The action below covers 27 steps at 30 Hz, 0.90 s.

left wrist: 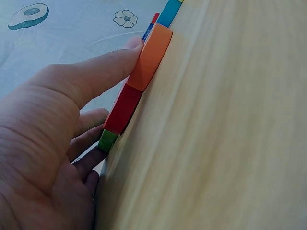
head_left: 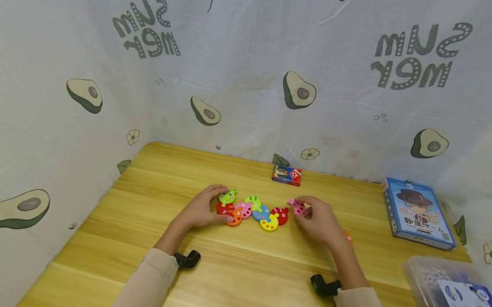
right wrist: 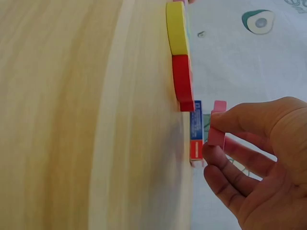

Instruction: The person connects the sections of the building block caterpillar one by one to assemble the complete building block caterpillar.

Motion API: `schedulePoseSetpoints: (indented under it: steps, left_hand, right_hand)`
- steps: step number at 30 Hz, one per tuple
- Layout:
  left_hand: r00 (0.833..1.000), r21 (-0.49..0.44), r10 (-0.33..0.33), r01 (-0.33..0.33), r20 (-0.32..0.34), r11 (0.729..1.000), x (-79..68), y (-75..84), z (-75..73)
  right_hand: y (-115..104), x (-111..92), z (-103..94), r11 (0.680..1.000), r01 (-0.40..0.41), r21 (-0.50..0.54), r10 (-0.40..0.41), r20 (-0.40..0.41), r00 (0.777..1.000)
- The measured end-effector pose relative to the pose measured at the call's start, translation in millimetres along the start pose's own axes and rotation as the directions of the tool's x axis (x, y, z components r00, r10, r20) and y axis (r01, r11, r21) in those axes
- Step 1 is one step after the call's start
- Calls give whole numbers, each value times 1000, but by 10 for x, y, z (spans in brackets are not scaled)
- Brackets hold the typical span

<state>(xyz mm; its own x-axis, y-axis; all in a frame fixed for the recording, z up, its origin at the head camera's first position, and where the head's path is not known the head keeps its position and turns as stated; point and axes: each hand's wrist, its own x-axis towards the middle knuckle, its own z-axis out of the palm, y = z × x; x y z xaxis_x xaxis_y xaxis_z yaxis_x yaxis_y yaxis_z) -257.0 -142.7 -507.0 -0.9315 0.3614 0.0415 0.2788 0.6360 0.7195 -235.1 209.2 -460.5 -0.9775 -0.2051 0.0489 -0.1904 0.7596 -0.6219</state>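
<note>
Colourful flat caterpillar puzzle pieces [head_left: 261, 212] lie joined in a wavy row, from a green smiling head [head_left: 227, 197] to a red piece [head_left: 282, 215]. Around the head end curves my left hand [head_left: 202, 206], its thumb on the orange piece [left wrist: 152, 57] and its fingers by the green head's edge. My right hand [head_left: 320, 220] pinches a pink spotted puzzle piece [head_left: 298, 208] between thumb and fingers, just right of the row. In the right wrist view that pink piece [right wrist: 217, 129] is raised off the table, apart from the red piece [right wrist: 182, 81].
An orange piece [head_left: 348, 236] lies partly hidden behind my right wrist. At the table's back is a small red-and-blue box [head_left: 287, 175]. A blue game box [head_left: 420, 213] and a clear plastic case [head_left: 427, 302] stand at the right. A printed curtain [head_left: 249, 60] hangs behind the table.
</note>
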Motion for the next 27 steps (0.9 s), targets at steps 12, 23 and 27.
schedulePoseSetpoints:
  steps: [12, 23, 27]
  left_hand:
    - [1000, -7, 0, 0, 3, 1000, 1, 4, -7]
    - [1000, -9, 4, -4, -1, 1000, 21, -23, 3]
    - [1000, -4, 9, -9, 2, 1000, 27, -29, 9]
  right_hand:
    - [-22, 97, 144, 1000, -11, -7, 11, 55, 998]
    - [-70, 111, 127, 993, 42, -110, -35, 67, 997]
    - [-78, 118, 133, 993, 22, -119, -10, 102, 995]
